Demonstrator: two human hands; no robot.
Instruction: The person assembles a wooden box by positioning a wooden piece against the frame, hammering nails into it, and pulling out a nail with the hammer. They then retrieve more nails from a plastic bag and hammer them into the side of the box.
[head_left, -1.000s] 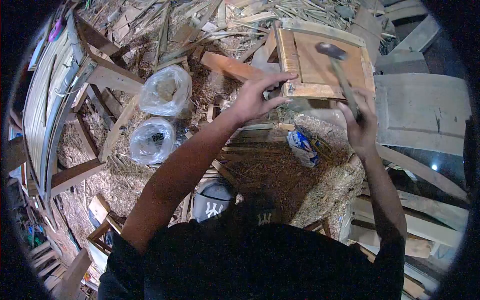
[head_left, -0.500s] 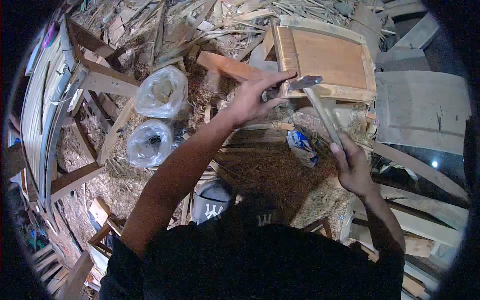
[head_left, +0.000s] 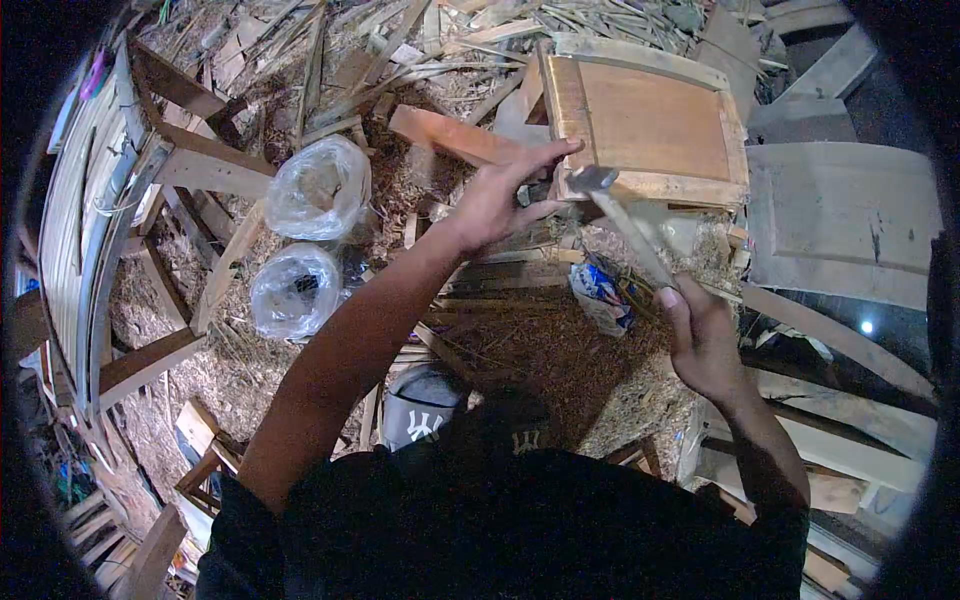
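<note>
A small wooden frame (head_left: 655, 187) with an inset brown panel (head_left: 652, 118) stands at the upper right of the middle. My left hand (head_left: 505, 198) grips its near left corner, index finger along the top and thumb below. What lies between those fingers is partly hidden. In my right hand (head_left: 706, 340) is a hammer (head_left: 637, 240), held round the lower part of its pale handle. The dark metal hammer head (head_left: 592, 179) is at the frame's near edge, just right of my left fingers; contact cannot be made out.
Two plastic-lined containers (head_left: 318, 188) (head_left: 296, 290) stand to the left of my forearm. A blue-and-white packet (head_left: 602, 298) lies below the frame. Grey panels (head_left: 842, 220) and boards (head_left: 850, 420) are at right. A wooden structure (head_left: 215, 165) stands at left, with scrap sticks and sawdust around.
The hammer head has moved left and slightly down, closer to my left fingers at the frame's corner. My left hand keeps its grip there.
</note>
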